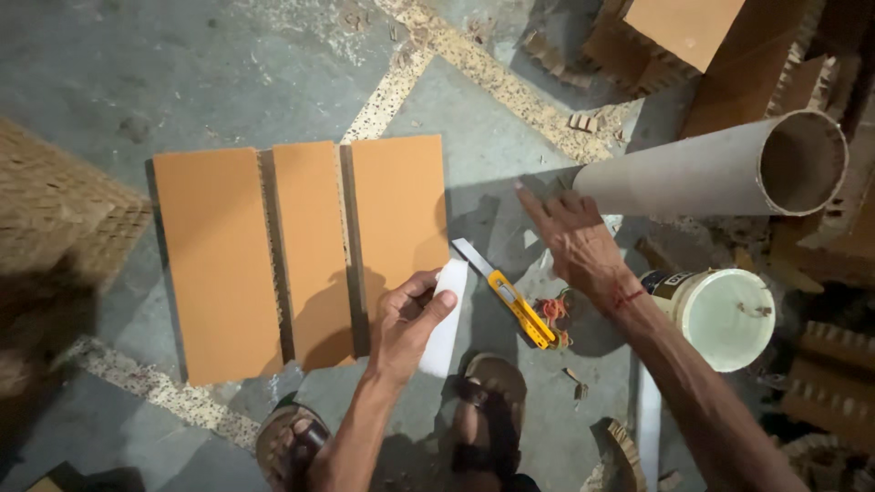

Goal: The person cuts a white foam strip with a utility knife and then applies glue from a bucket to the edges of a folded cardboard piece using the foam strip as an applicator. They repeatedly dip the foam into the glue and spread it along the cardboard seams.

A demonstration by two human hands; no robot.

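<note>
- Left hand point(407, 321) is low in the centre, thumb and curled fingers pinching a flat white strip point(444, 319); the strip is smooth, narrow and straight-edged, and stands just off the right edge of the brown panel.
- That cardboard panel point(296, 255) lies flat on the floor: matte orange-brown face, scored by two lengthwise grooves into three slabs, with raw honeycomb core showing in the cuts.
- Right hand point(574, 235) is palm down, fingers stretched out and slightly spread, fingertips at the near end of a cardboard tube point(711, 170); whether they touch it, I cannot tell.
- The tube is long, pale grey-brown and thick-walled, its round hollow mouth open at the right.
- Between the hands a yellow utility knife point(510, 297) lies on the floor, steel blade extended towards the strip.
- A white plastic bucket point(725, 316) sits near the right forearm.
- Floor point(228, 73) is rough grey concrete crossed by speckled terrazzo bands.
- Sandalled feet point(488, 401) at the bottom edge.
</note>
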